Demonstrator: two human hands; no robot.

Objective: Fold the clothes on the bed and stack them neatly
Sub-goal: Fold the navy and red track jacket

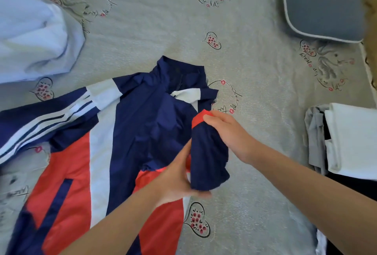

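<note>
the navy, red and white jacket [114, 132] lies spread on the bed [255, 71], collar away from me, its one sleeve stretched out flat to my left. the other sleeve [208, 152] is bunched up between my hands at the jacket's right edge; i judge i hold it there to bring it in across the body, so the jacket narrows before i fold it.

my right hand [228, 132] comes in from the right, forearm low over the bed, its fingers [210, 119] curled over the red end of the sleeve and gripping it. my left hand [177, 177] reaches up from below, palm turned toward the sleeve, fingers fairly straight and pressing against its side and underside to steady the bundle; i can't tell whether the thumb pinches cloth.

a pale blue garment [34, 36] waits loose at the far left, and folded white and grey clothes [346, 140] are stacked at my right, where this one should go.
</note>
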